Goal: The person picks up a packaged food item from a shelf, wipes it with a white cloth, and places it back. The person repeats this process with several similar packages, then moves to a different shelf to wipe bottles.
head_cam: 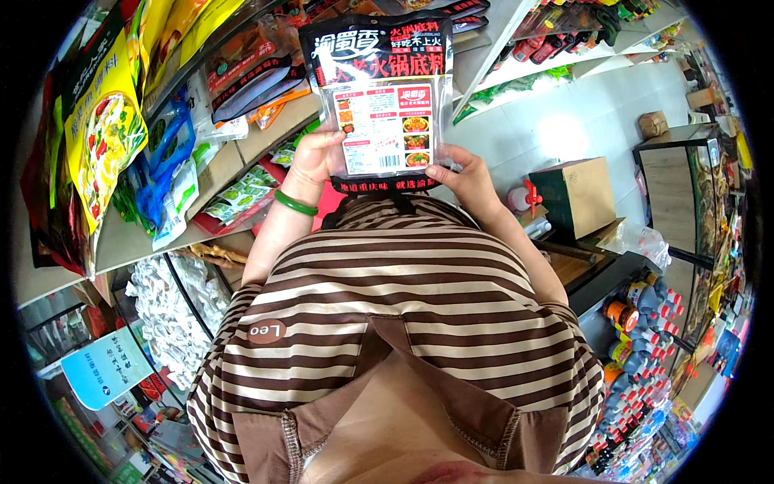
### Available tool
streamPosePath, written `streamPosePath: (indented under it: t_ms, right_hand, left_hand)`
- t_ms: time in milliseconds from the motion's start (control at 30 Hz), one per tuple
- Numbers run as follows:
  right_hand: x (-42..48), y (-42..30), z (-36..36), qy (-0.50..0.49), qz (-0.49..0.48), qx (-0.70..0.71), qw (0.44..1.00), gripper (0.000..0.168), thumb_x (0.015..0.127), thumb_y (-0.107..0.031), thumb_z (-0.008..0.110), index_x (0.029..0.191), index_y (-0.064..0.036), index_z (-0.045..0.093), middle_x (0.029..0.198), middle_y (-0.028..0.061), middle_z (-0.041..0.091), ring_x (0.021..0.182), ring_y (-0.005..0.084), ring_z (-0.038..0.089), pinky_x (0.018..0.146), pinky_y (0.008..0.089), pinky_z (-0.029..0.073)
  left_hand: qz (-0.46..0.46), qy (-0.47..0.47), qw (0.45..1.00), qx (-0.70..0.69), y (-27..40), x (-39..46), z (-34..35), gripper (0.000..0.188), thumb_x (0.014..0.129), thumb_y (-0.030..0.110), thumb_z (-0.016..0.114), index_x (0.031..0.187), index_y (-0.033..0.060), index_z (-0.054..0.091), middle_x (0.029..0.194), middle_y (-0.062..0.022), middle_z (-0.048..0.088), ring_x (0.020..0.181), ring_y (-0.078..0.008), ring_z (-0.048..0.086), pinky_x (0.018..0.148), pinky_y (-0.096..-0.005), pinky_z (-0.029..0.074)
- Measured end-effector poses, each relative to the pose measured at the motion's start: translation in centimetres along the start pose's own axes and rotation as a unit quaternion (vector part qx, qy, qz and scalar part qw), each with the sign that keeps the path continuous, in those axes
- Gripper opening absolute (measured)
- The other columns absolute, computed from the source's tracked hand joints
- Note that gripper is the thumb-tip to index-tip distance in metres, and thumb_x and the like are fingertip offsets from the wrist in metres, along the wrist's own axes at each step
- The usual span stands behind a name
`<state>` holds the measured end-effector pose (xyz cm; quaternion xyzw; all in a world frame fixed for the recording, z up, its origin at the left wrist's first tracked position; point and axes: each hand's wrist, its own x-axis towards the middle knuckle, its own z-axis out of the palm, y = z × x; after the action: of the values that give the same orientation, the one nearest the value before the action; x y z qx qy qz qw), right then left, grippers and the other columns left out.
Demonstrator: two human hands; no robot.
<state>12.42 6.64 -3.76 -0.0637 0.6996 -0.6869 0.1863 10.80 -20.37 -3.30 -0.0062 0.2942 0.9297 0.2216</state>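
Between my two hands is a flat plastic packet of hot pot base (380, 130), black and red at the top with a clear pouch and a printed sheet showing through. My left hand (315, 158) grips its lower left edge, thumb on the front. At the lower right corner, my right hand (464, 175) pinches the packet with the thumb in front and fingers behind. A green bangle (295, 204) circles my left wrist. Similar packets (254, 81) lie on the shelf (227, 154) beyond my left hand.
Yellow seasoning packets (106, 133) and a blue plastic bag (172, 157) crowd the left shelf. Another shelf (595, 51) with bottles and bags is at the upper right. On the right stand a cardboard box (580, 196) on the tiled floor (532, 136) and rows of bottles (647, 345).
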Motion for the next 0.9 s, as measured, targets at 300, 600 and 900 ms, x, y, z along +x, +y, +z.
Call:
streamPosePath:
  t_ms: [300, 600, 900]
  right_hand:
    - [0.4, 1.8, -0.1, -0.009, -0.006, -0.006, 1.0, 0.035, 0.076, -0.018, 0.071, 0.103, 0.001, 0.061, 0.091, 0.0065, 0.064, 0.086, 0.0118, 0.056, 0.078, 0.0275, 0.045]
    - [4.3, -0.4, -1.2, 0.145, -0.085, -0.076, 0.983, 0.053, 0.069, -0.039, 0.074, 0.097, 0.002, 0.055, 0.09, 0.0118, 0.062, 0.086, 0.0201, 0.058, 0.078, 0.0308, 0.045]
    - [5.5, 0.7, -0.8, 0.205, -0.027, -0.077, 0.975, 0.045, 0.073, -0.039, 0.07, 0.082, 0.002, 0.053, 0.075, 0.0129, 0.06, 0.071, 0.0209, 0.057, 0.066, 0.0318, 0.045]
  left_hand:
    - [-0.027, 0.002, 0.999, 0.022, -0.3, 0.4, -1.2, 0.072, 0.064, 0.002, 0.056, 0.132, -0.0017, 0.032, 0.127, -0.0169, 0.047, 0.117, -0.03, 0.045, 0.101, -0.0422, 0.032]
    - [-0.086, 0.002, 0.994, 0.061, -1.3, 1.1, -0.6, 0.074, 0.064, -0.002, 0.054, 0.134, 0.0, 0.029, 0.127, -0.016, 0.046, 0.117, -0.0287, 0.045, 0.101, -0.0416, 0.033]
    - [-0.104, 0.007, 0.99, 0.091, -1.6, 1.3, -0.1, 0.077, 0.065, -0.003, 0.054, 0.136, 0.0019, 0.025, 0.129, -0.016, 0.045, 0.118, -0.0288, 0.045, 0.1, -0.0418, 0.034]
